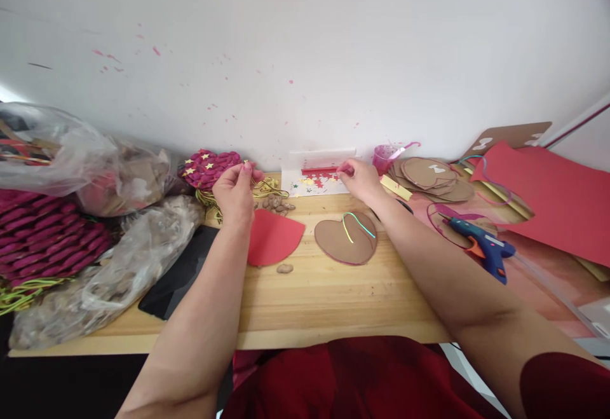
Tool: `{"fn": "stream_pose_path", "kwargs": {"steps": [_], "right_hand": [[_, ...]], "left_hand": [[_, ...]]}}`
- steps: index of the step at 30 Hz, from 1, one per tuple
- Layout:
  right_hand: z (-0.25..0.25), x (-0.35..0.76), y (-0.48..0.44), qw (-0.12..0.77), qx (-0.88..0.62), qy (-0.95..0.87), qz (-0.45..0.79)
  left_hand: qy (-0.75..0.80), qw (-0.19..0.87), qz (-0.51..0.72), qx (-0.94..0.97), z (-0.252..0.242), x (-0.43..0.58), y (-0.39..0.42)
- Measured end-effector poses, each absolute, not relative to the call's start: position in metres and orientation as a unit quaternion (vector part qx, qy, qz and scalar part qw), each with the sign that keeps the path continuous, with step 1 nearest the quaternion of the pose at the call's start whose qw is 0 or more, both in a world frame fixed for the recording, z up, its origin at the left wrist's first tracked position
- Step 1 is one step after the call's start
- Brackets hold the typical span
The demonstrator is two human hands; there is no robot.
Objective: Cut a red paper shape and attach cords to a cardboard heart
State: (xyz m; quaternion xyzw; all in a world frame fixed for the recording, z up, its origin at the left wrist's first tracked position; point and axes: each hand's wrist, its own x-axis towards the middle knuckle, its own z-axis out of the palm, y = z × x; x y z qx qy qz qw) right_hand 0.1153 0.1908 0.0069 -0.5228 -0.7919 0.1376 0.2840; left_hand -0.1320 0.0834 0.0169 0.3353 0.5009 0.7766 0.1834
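Note:
My left hand (pixel 237 193) is raised with thumb and fingertips pinched; whatever they hold is too small to make out. Behind it lies a magenta braided piece (pixel 204 168) dotted with yellow stars. My right hand (pixel 359 180) reaches to a white sheet (pixel 290 184) scattered with small red and gold stars (pixel 319 180), its fingertips closed together at the edge of the stars. Between my arms lie a red paper shape (pixel 274 238) and a brown heart-shaped cardboard (pixel 328 244) with a thin yellow and turquoise strand (pixel 365 225) on it.
A peanut (pixel 284 268) and a small pile of peanuts (pixel 276 204) lie near the red shape. Plastic bags (pixel 138 247) fill the left side. At right are a blue glue gun (pixel 493 250), stacked cardboard shapes (pixel 429 177), a pink cup (pixel 384 158) and red sheets (pixel 557 196).

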Motion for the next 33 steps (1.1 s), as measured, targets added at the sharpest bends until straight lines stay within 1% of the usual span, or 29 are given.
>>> {"fn": "stream_pose_path", "kwargs": {"steps": [3, 5, 7, 9, 19, 24, 29, 33], "right_hand": [[0.014, 0.102, 0.18, 0.246, -0.484, -0.823, 0.166], [0.016, 0.088, 0.173, 0.192, -0.444, -0.858, 0.173], [0.015, 0.072, 0.169, 0.135, -0.417, -0.884, 0.159], [0.013, 0.057, 0.169, 0.112, -0.414, -0.892, 0.144], [0.015, 0.031, 0.167, 0.088, -0.428, -0.89, 0.131], [0.013, 0.029, 0.167, 0.092, -0.43, -0.888, 0.131], [0.015, 0.04, 0.179, 0.106, -0.446, -0.881, 0.118], [0.022, 0.067, 0.196, 0.098, -0.479, -0.867, 0.096]], "left_hand": [[0.495, 0.183, 0.778, 0.341, 0.016, -0.133, 0.084], [0.491, 0.181, 0.78, 0.343, 0.015, -0.133, 0.085], [0.49, 0.178, 0.782, 0.343, 0.014, -0.133, 0.085], [0.493, 0.176, 0.78, 0.341, 0.014, -0.134, 0.085], [0.484, 0.192, 0.786, 0.334, 0.018, -0.133, 0.084], [0.478, 0.191, 0.787, 0.34, 0.015, -0.134, 0.085], [0.472, 0.192, 0.792, 0.336, 0.015, -0.136, 0.086], [0.472, 0.198, 0.794, 0.328, 0.016, -0.135, 0.086]]}}
